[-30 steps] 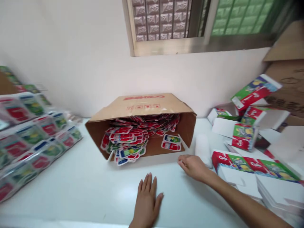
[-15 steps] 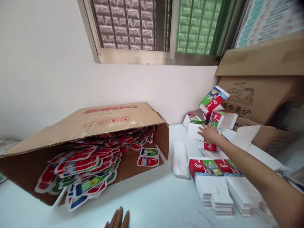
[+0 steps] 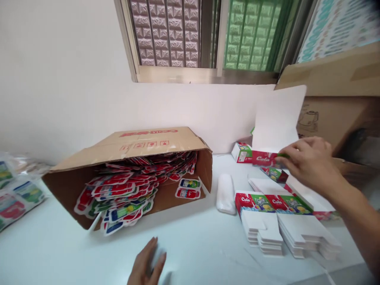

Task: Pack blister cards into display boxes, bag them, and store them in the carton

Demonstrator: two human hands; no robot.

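My right hand [image 3: 308,162] pinches the edge of a printed carton [image 3: 277,118], an open one whose large white panel stands up and whose lower strip reads "Cola". Below it lies a pile of flat printed cartons [image 3: 271,202] in red and green, their white flaps stacked toward me. Small printed boxes [image 3: 244,152] sit behind, partly hidden by the carton. At the bottom of the view my left hand [image 3: 145,263] hovers over the table with thumb and fingers apart, slightly blurred, holding nothing.
A cardboard box [image 3: 148,140] lies on its side, full of bottle-shaped cards [image 3: 118,190]. Between box and pile rests a white wrapped bundle [image 3: 225,194]. Plastic packs [image 3: 22,200] lie at the far left. Large cardboard boxes [image 3: 341,114] stand at the right by the wall.
My right hand has taken hold of a carton from the back heap and pulled it up and toward me. My left hand has come farther into view. The camera has shifted slightly.
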